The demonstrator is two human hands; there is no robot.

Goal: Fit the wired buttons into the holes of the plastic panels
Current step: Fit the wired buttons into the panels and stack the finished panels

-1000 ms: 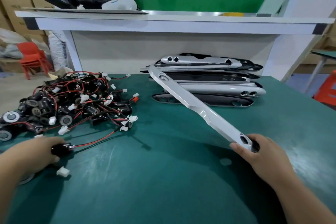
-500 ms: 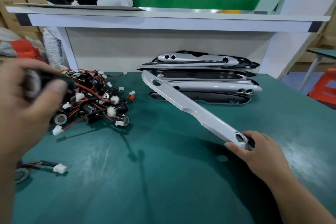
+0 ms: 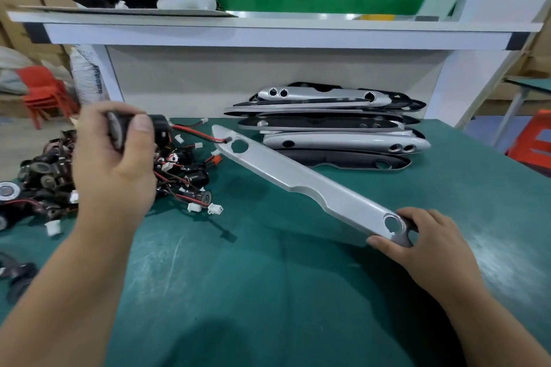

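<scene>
My right hand [image 3: 423, 250] grips the near end of a long silver plastic panel [image 3: 301, 185], which slants from lower right up to the far left over the green table. It has a round hole at each end. My left hand [image 3: 113, 158] holds a black wired button [image 3: 161, 128] raised above the table, left of the panel's far end. The button's red and black wire [image 3: 199, 134] runs right, and its tip reaches the panel's far hole [image 3: 239, 145].
A tangled heap of black wired buttons [image 3: 179, 170] with white connectors lies at the left. A stack of silver and black panels [image 3: 334, 128] sits at the back against the white shelf unit [image 3: 268, 36]. One loose button [image 3: 18, 277] lies at the left edge.
My left hand picked a button off the table, lifted it and carried it right, so its wire tip now reaches the panel's far hole. My right hand keeps its hold on the panel.
</scene>
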